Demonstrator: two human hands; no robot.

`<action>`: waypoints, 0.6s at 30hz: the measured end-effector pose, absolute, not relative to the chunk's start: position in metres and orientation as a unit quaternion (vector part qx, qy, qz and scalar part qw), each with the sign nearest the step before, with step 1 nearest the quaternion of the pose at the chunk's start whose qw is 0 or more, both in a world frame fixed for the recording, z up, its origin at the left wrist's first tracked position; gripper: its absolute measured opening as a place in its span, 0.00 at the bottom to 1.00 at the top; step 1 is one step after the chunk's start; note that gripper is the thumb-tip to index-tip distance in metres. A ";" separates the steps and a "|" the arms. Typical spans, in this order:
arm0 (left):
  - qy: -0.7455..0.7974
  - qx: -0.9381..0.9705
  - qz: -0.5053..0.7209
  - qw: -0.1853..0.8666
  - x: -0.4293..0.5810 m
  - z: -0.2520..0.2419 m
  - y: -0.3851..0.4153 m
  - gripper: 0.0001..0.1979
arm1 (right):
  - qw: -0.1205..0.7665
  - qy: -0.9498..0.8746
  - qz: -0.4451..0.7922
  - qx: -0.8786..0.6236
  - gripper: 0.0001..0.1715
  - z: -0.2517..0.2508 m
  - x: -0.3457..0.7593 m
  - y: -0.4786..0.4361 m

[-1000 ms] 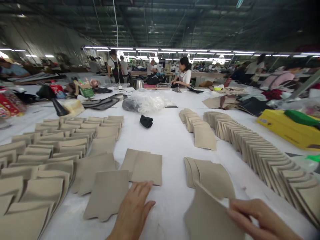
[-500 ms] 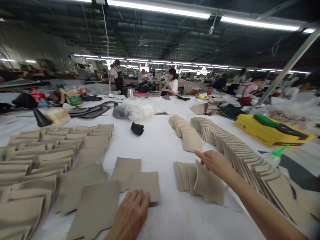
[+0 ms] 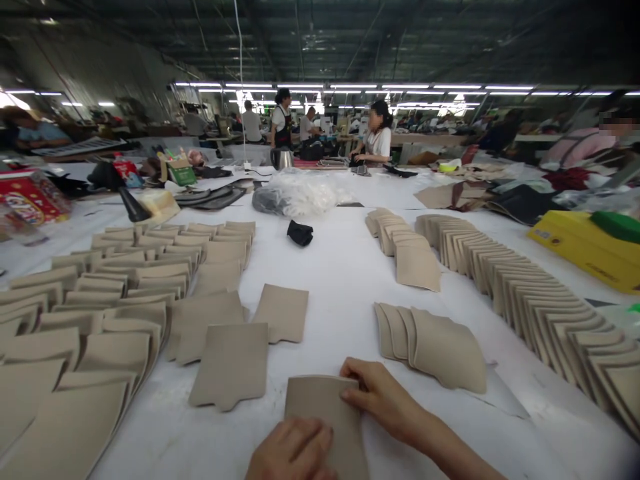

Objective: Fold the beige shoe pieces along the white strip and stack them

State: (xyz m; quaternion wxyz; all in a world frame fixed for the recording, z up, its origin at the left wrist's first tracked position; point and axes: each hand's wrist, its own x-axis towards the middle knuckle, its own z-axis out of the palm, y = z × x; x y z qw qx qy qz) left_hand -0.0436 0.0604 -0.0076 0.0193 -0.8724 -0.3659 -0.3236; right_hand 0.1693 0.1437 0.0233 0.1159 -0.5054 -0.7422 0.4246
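Observation:
Close to me on the white table, a beige leather-like panel (image 3: 327, 397) lies between my hands. My right hand (image 3: 383, 400) pinches its far right corner between thumb and fingers. Over the panel's near left side rests my left hand (image 3: 293, 450), its fingers curled and pressed together on it; the fingertips are partly hidden. Left of it lie a loose panel with a small tab (image 3: 233, 363) and another loose panel (image 3: 283, 312). A short overlapping set of panels (image 3: 447, 347) lies to the right, beyond my right hand.
Overlapping rows of beige panels (image 3: 145, 300) cover the left side. A long fanned row (image 3: 515, 280) and a shorter one (image 3: 417, 263) lie right. Farther off are a black cloth piece (image 3: 300, 233), a plastic bag (image 3: 305, 193), a yellow box (image 3: 585, 247) and people working.
My left hand has drawn a panel nearer to me. My right hand has left the right-hand set and now grips that panel's far corner. The view has shifted.

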 end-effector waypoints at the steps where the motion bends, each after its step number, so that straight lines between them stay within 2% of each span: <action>1: -0.402 -0.854 -0.331 -0.018 -0.046 0.002 0.066 0.13 | 0.117 -0.746 0.432 -0.494 0.04 0.025 0.169 0.140; 5: -0.575 -0.739 -0.279 -0.213 -0.049 0.039 0.092 0.12 | 0.108 -0.759 0.450 -0.457 0.05 0.038 0.165 0.125; 9: -0.571 -0.661 -0.158 -0.460 -0.048 0.052 0.111 0.11 | 0.106 -0.766 0.453 -0.444 0.06 0.041 0.164 0.119; 15: -0.529 -0.616 -0.141 -0.566 -0.054 0.044 0.115 0.09 | 0.085 -0.775 0.443 -0.442 0.07 0.038 0.167 0.117; 18: -0.522 -0.579 -0.135 -0.612 -0.056 0.040 0.116 0.07 | 0.082 -0.818 0.379 -0.425 0.16 0.042 0.162 0.112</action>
